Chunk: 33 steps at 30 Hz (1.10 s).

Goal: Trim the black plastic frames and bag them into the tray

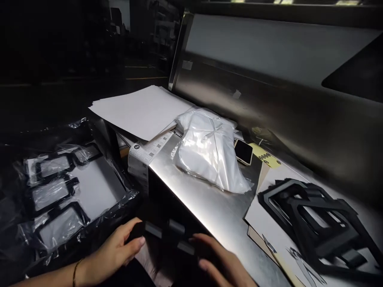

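A black part [154,231], dark against the shadow, spans the gap between my two hands at the bottom centre. My left hand [115,249] grips its left end between thumb and fingers. At its right end, my right hand [220,261] holds it with bent fingers. Much of the part's outline is lost in the dark. Several black frames [317,223] lie piled on white sheets at the right, beside a knife [269,244] and metal pliers [302,265]. More black frames in clear plastic bags [60,191] rest in the lined box at the left.
On the metal bench [191,203] lie a tied clear plastic bundle [209,155], a phone [243,152] and a yellow card [265,155]. A stack of white sheets [140,109] sits behind. The box's black plastic liner [125,199] borders the bench's left side.
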### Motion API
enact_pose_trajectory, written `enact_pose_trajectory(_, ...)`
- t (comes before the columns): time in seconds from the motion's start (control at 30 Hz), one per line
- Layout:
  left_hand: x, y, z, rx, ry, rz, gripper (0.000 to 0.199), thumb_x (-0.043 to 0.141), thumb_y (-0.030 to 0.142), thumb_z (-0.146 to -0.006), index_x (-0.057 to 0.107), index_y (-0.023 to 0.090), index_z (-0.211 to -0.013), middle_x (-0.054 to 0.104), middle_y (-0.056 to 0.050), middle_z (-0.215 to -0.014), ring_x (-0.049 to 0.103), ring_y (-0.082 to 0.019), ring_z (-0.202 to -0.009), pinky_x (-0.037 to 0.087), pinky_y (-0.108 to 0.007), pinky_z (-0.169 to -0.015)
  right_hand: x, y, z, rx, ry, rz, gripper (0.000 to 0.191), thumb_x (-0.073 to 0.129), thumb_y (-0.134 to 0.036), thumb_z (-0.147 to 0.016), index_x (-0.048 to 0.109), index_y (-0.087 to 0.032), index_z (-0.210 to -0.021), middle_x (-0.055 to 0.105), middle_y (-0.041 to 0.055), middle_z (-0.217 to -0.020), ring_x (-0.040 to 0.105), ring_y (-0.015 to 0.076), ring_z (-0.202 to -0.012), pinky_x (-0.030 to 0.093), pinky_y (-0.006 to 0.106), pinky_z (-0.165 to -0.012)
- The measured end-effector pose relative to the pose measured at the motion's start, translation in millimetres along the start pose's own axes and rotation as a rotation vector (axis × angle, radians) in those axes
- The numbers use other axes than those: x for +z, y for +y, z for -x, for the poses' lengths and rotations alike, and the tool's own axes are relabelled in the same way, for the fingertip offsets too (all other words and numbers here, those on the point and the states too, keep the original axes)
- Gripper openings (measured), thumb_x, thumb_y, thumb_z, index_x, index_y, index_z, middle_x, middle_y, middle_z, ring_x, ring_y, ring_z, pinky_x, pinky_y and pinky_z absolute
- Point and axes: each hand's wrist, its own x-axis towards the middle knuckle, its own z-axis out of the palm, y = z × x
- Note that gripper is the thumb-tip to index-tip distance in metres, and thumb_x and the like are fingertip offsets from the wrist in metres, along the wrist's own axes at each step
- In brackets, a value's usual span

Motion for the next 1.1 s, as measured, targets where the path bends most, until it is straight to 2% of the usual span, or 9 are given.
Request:
enact_pose_trajectory(0.07, -8.9, -1.8, -1.6, -0.009, 0.082, 0.129, 0.018, 0.045, 0.037, -0.078, 0.043, 0.020, -0.083, 0.026, 0.010, -0.051, 0.020, -0.005, -0.042, 0.020, -0.020, -0.042, -20.6, 22.9, -32.4, 0.037, 0.130, 0.069, 0.016, 0.047, -0.027, -0.083, 0.054, -0.023, -0.096, 0.065, -0.0004, -0.089, 0.062, 0.0114, -0.079, 0.050, 0.019, -0.066)
enact_pose_trajectory(0.17, -21.2, -7.4, -1.1, -0.066, 0.173, 0.299, 0.018, 0.042, 0.035, -0.079, 0.034, 0.023, -0.089, 0.023, 0.013, -0.045, 0.013, -0.005, -0.041, 0.016, -0.021, -0.041, -40.3, 65.7, -90.0, 0.137, 0.377, 0.242, 0.019, 0.045, -0.029, -0.084, 0.055, -0.014, -0.090, 0.058, 0.0053, -0.093, 0.056, 0.0169, -0.086, 0.045, 0.038, -0.076)
enact_pose_trajectory(0.27, -29.1, -18.8, -1.5, -0.100, 0.248, 0.486, 0.024, 0.050, 0.041, -0.074, 0.034, 0.024, -0.080, 0.025, 0.013, -0.044, 0.012, -0.004, -0.040, 0.014, -0.022, -0.041, -41.6, 96.3, -135.0, 0.186, 0.362, 0.396, 0.023, 0.051, -0.032, -0.081, 0.054, -0.015, -0.096, 0.054, 0.0052, -0.103, 0.052, 0.0184, -0.093, 0.042, 0.041, -0.079)
enact_pose_trajectory(0.4, -34.0, -29.0, -5.1, -0.111, 0.268, 0.612, 0.037, 0.062, 0.047, -0.063, 0.036, 0.022, -0.071, 0.027, 0.013, -0.043, 0.013, -0.002, -0.037, 0.012, -0.021, -0.041, -30.0, 103.9, -162.6, 0.137, 0.248, 0.493, 0.035, 0.050, -0.035, -0.080, 0.048, -0.017, -0.110, 0.046, 0.0072, -0.117, 0.047, 0.0222, -0.102, 0.039, 0.045, -0.083)
enact_pose_trajectory(0.5, -33.4, -24.7, -6.8, -0.118, 0.249, 0.654, 0.039, 0.062, 0.048, -0.062, 0.036, 0.023, -0.075, 0.029, 0.013, -0.042, 0.015, -0.002, -0.036, 0.011, -0.020, -0.040, -26.7, 104.2, -167.7, 0.095, 0.194, 0.474, 0.032, 0.050, -0.035, -0.080, 0.050, -0.016, -0.106, 0.050, 0.0063, -0.110, 0.050, 0.0207, -0.098, 0.041, 0.044, -0.081)
enact_pose_trajectory(0.7, -33.6, -10.0, -11.3, -0.044, 0.195, 0.696, 0.044, 0.065, 0.039, -0.057, 0.040, 0.019, -0.087, 0.032, 0.013, -0.035, 0.016, -0.001, -0.031, 0.003, -0.020, -0.039, -40.2, 129.6, -178.0, 0.062, 0.209, 0.229, 0.017, 0.051, -0.032, -0.080, 0.057, -0.016, -0.078, 0.058, 0.0003, -0.081, 0.056, 0.0121, -0.073, 0.046, 0.031, -0.067)
enact_pose_trajectory(0.83, -27.9, -11.3, -5.2, -0.077, 0.213, 0.718, 0.040, 0.064, 0.039, -0.058, 0.038, 0.021, -0.082, 0.031, 0.014, -0.036, 0.016, -0.001, -0.031, 0.005, -0.019, -0.039, -52.7, 125.0, -170.5, 0.240, 0.296, 0.055, 0.014, 0.051, -0.028, -0.081, 0.057, -0.015, -0.079, 0.058, 0.0005, -0.085, 0.056, 0.0128, -0.076, 0.046, 0.031, -0.069)
enact_pose_trajectory(1.0, -23.4, -20.9, 2.8, -0.116, 0.236, 0.712, 0.041, 0.067, 0.046, -0.057, 0.035, 0.023, -0.070, 0.027, 0.014, -0.040, 0.013, 0.000, -0.034, 0.010, -0.018, -0.039, -64.5, 102.6, -150.0, 0.491, 0.433, -0.219, 0.022, 0.049, -0.031, -0.082, 0.055, -0.014, -0.095, 0.058, 0.0020, -0.092, 0.057, 0.0133, -0.075, 0.048, 0.030, -0.064)
enact_pose_trajectory(1.1, -22.3, -22.5, 0.9, -0.118, 0.255, 0.749, 0.045, 0.071, 0.045, -0.052, 0.036, 0.021, -0.063, 0.027, 0.014, -0.038, 0.014, 0.002, -0.033, 0.011, -0.017, -0.038, -67.3, 82.4, -128.4, 0.558, 0.551, -0.397, 0.024, 0.047, -0.031, -0.083, 0.052, -0.014, -0.100, 0.057, 0.0032, -0.092, 0.057, 0.0122, -0.074, 0.048, 0.029, -0.062)
